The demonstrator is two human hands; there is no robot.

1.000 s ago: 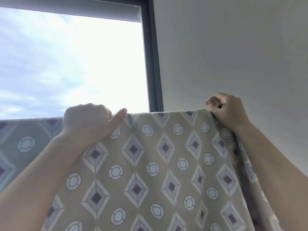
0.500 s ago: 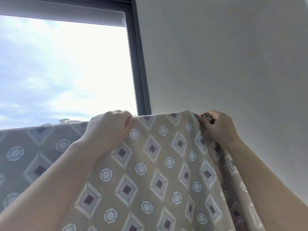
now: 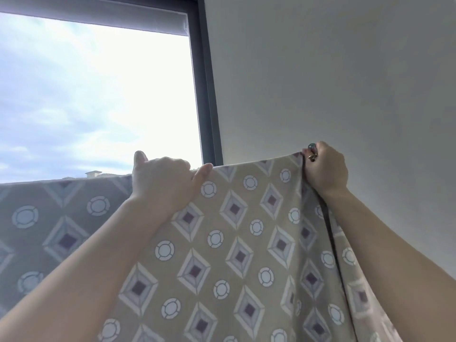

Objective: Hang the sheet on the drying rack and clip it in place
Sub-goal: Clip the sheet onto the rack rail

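Bright cloudy sky (image 3: 74,77) pours through the window (image 3: 138,114), with a dark frame (image 3: 206,99) down its right edge and a roller blind (image 3: 98,15) up top. A distant rooftop (image 3: 93,173) sits low. A plain pale wall (image 3: 333,70) fills the right.

The sheet (image 3: 246,243) is tan-beige. It is printed with rows of diamonds outlined in white and pale grey, each with a dark purple square at its centre. Between them sit white segmented rings around pale blue discs. Against the window its ground looks greyer. The window frame (image 3: 207,95) is dark grey, the blind (image 3: 98,13) mid-grey, the wall (image 3: 345,70) plain off-white, and the sky (image 3: 74,95) pale blue with white cloud.
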